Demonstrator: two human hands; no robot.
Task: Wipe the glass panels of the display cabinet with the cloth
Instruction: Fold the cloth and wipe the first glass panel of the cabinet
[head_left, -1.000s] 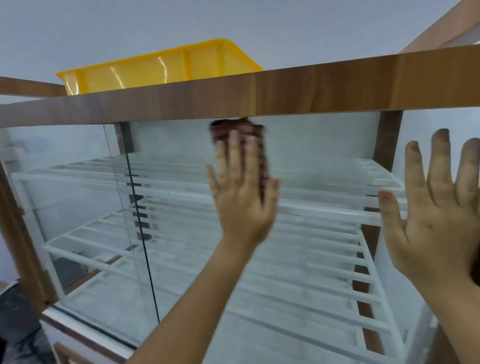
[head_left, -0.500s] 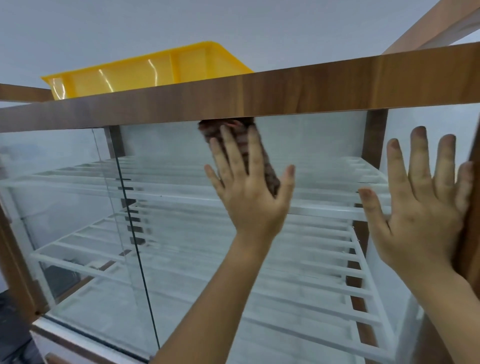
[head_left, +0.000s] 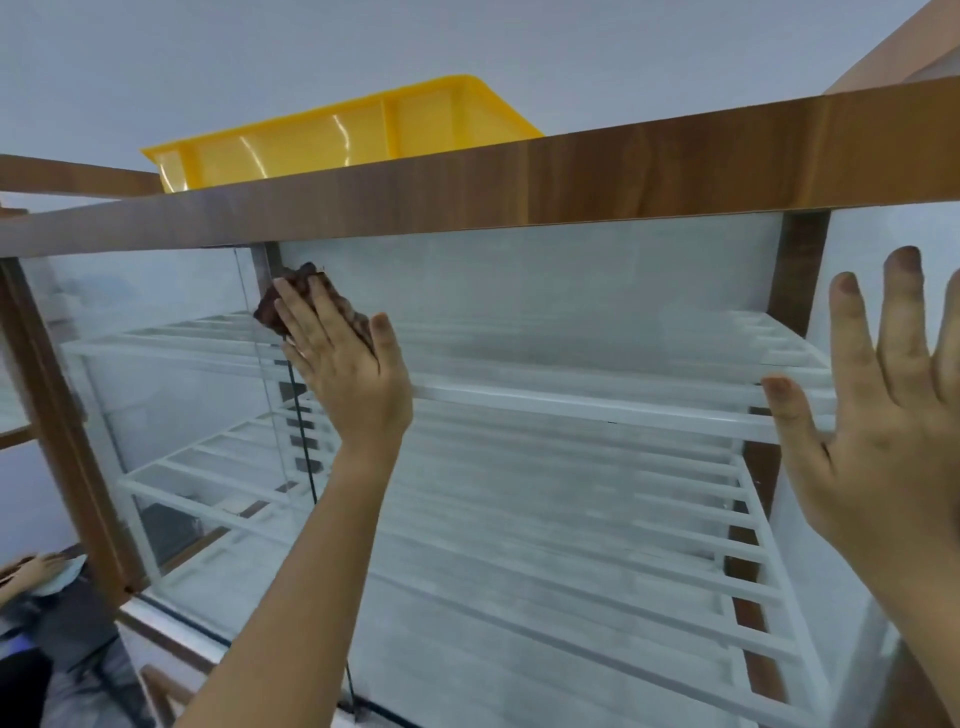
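The display cabinet has a brown wooden top frame (head_left: 519, 187) and a large front glass panel (head_left: 571, 322) with white slatted shelves behind it. My left hand (head_left: 348, 374) lies flat on the glass near the panel's upper left corner and presses a dark brown cloth (head_left: 317, 299) against it. Most of the cloth is hidden under my fingers. My right hand (head_left: 893, 426) is spread flat against the right side of the glass, fingers apart, holding nothing.
A yellow plastic tray (head_left: 332, 135) sits on top of the cabinet. A second glass panel (head_left: 156, 364) overlaps on the left, its dark edge running down past my left wrist. Another person's hand (head_left: 31, 569) shows at the lower left near the floor.
My left hand has slid the cloth leftward along the top of the glass to the panel's upper left corner. My right hand stays pressed on the right side.
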